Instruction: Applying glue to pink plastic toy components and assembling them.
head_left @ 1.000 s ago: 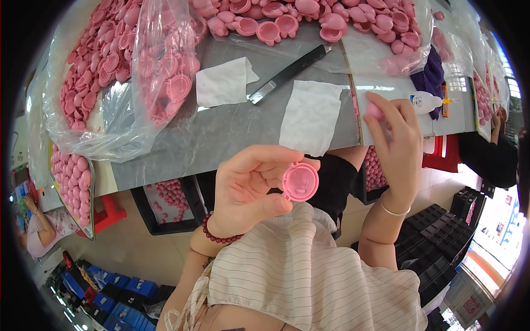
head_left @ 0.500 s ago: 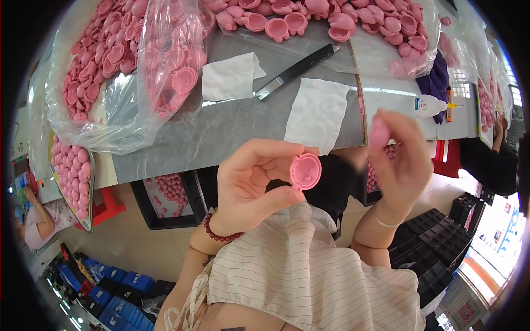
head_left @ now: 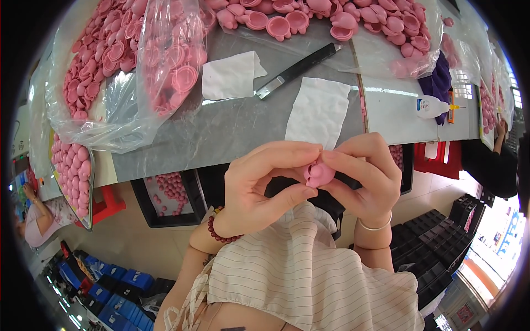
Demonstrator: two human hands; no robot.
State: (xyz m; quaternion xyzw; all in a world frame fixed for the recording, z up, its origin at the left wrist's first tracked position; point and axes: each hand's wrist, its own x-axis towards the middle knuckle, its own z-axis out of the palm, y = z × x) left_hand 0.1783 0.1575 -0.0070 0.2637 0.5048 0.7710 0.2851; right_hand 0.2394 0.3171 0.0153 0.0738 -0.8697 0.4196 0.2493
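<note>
While both hands meet above the lap, just in front of the surface's near edge, a small rounded pink piece point(head_left: 319, 174) sits between their fingertips, held up in the air. The left hand point(head_left: 256, 187) has its grip clamped on it from the left, thumb below and forefinger above; the right hand point(head_left: 367, 185) has its grip clamped on the same piece from the right. Dark-red beads point(head_left: 225, 239) circle the left wrist and a pale bangle point(head_left: 375, 227) the right one.

Just beyond the fingers, a white cloth point(head_left: 317, 113) lies on the grey surface point(head_left: 187, 135). Farther off, a long black tool point(head_left: 301, 69) lies slantwise between that cloth and a second, smaller white cloth point(head_left: 229, 77). To the right stands out a white bottle point(head_left: 430, 106) with a yellow tip, lying beside a bunched purple cloth point(head_left: 439, 77).

Along the far side spreads a heap of pink shells point(head_left: 287, 25), many with their hollow side showing; more fill a clear plastic bag point(head_left: 171, 60) at the left. Below the surface, a black tray point(head_left: 174, 222) holds small pink balls, near a red stool point(head_left: 109, 207).
</note>
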